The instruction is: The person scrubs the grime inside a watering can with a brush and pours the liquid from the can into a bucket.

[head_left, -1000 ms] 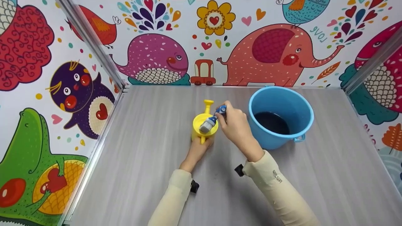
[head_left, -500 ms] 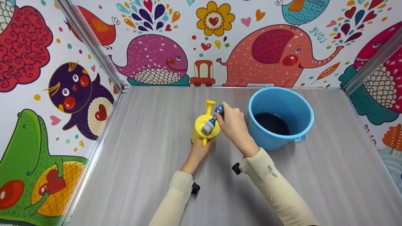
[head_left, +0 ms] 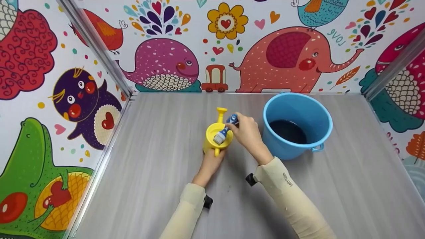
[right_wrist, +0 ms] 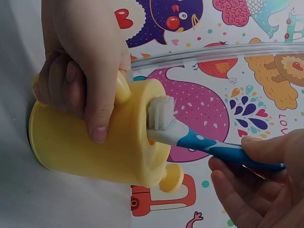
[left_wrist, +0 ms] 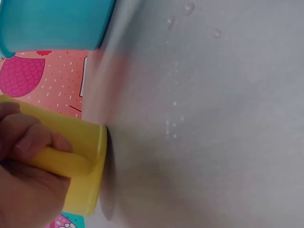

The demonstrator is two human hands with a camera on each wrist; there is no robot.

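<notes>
My left hand [head_left: 212, 162] grips the handle [left_wrist: 69, 162] of a small yellow watering can [head_left: 208, 143], which stands upright over the table with its spout toward the back wall. Thumb and fingers of my right hand [head_left: 248, 132] pinch the blue end of a blue-and-white scrubbing brush [right_wrist: 202, 143]. Its pale bristles [right_wrist: 160, 113] sit at the can's top opening, right by the rim in the right wrist view. The inside of the can is mostly hidden there.
A light blue bucket [head_left: 282, 149] with dark liquid [head_left: 287, 131] in the bottom stands right of my right hand. Several water drops [left_wrist: 175, 103] dot the grey table [head_left: 149, 159]. Printed walls [head_left: 186, 43] close off the back and sides.
The watering can has shifted slightly to the right and toward me, with my left hand on it. The brush head has moved a little with it at the opening, its handle now steeper.
</notes>
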